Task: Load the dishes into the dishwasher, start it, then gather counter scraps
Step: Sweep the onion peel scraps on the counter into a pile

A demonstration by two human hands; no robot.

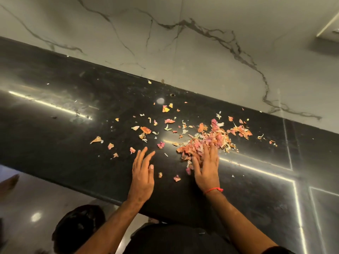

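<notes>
Black polished stone makes up the counter (55,125) in front of you, running from the left edge to the right edge of the view, with the white veined wall (183,43) along its far edge. Pink and orange peel scraps (207,140) lie across the middle of the counter; most are heaped in one pile toward the right, and loose bits (145,130) are scattered to the left of it and toward the far edge. A few stray pieces (177,178) sit near the front edge, between your hands.

Your right hand (207,169) lies flat with fingers straight, its fingertips resting on the near side of the pile; the scraps under and against your fingers are partly hidden, so you cannot tell how many it covers. A red thread (213,189) circles that wrist. Your left hand (143,173) is open too, fingers straight and slightly spread, just left of the pile near the front edge; whether it touches the counter is hard to make out.

Bright light streaks reflect off the stone and wash out some small fragments. Below the front edge, a dark shape (78,228) on the glossy floor (27,198) is too dim to identify. Your forearms are cut off by the bottom edge of the view.
</notes>
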